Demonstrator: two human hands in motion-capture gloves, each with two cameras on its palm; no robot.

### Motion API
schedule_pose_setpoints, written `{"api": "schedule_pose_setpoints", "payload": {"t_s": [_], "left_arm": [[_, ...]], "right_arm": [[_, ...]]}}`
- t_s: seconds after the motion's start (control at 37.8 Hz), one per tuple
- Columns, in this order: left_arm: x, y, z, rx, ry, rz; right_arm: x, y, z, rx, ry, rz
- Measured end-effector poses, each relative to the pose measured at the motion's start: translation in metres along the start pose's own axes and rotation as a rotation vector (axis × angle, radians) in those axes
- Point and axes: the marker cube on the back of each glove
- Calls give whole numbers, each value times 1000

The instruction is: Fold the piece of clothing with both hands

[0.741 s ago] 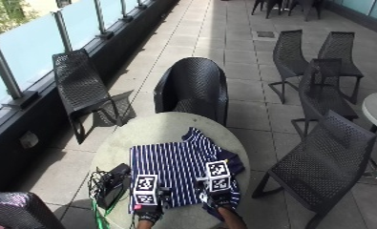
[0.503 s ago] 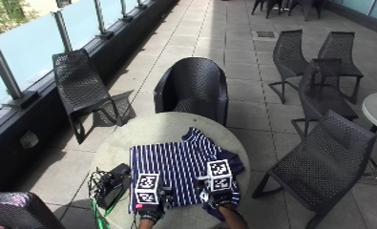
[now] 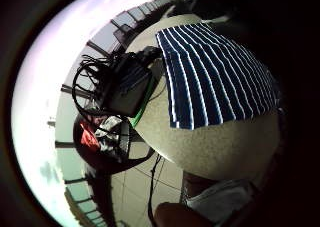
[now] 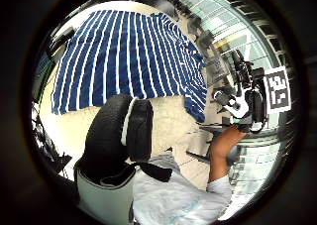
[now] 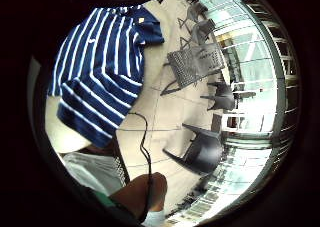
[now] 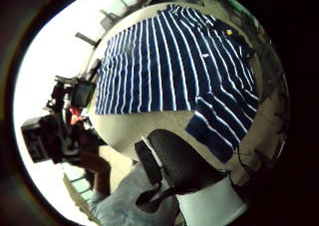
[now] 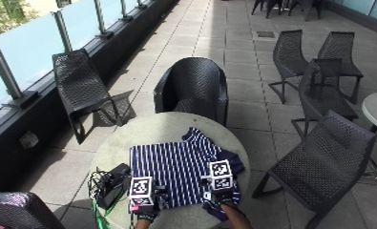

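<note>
Hands (image 7: 182,202) half hidden above striped shirt (image 7: 175,169).

One round table (image 7: 156,129) bears one striped shirt (image 7: 175,171) and one black device (image 7: 111,183) with tangled cables beside the shirt. Two gloved hands, left hand (image 7: 145,212) and right hand (image 7: 221,195), sit at the table's near edge. Six black chairs stand around the table.
</note>
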Motion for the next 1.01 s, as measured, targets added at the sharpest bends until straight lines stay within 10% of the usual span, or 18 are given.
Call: {"api": "schedule_pose_setpoints", "payload": {"t_s": [0.34,0.77,1.01], "left_arm": [[2,28,93,-598,52,106],[-5,-1,113,-132,-48,76],[-4,25,66,-242,24,129]], "right_arm": [[3,-8,74,-293,25,-67],[4,-9,48,11,44,-72],[7,-17,75,-51,86,-192]]}}
